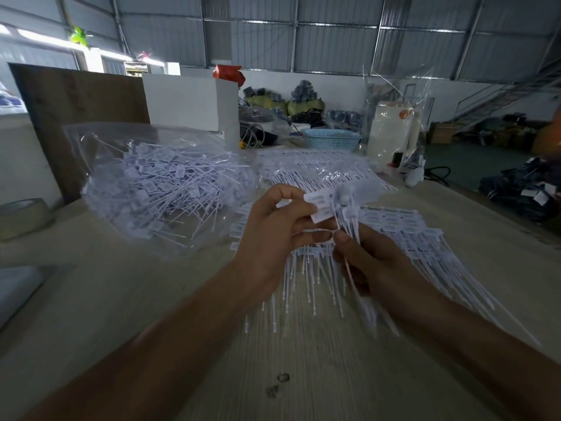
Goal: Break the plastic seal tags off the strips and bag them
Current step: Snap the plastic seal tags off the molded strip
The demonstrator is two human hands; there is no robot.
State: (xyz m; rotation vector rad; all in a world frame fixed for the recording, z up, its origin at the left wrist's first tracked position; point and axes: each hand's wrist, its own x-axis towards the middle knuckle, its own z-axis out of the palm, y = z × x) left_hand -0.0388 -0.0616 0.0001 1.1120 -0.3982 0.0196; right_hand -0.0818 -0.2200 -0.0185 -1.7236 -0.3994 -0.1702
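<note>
My left hand (273, 226) grips the flat white heads of a strip of seal tags (323, 203) held above the table. My right hand (373, 262) pinches the thin tails of the same strip (361, 299), which hang blurred toward me. Under both hands lies a spread pile of white tag strips (409, 238), tails pointing toward me. A clear plastic bag (158, 183) full of loose separated tags lies open to the left of my hands.
More strips in clear wrap (321, 168) lie behind my hands. A blue basket (331, 138), a white box (188, 98) and a white appliance (391, 129) stand at the back. A tape roll (24, 214) sits at far left. The table edge (498, 208) runs along the right.
</note>
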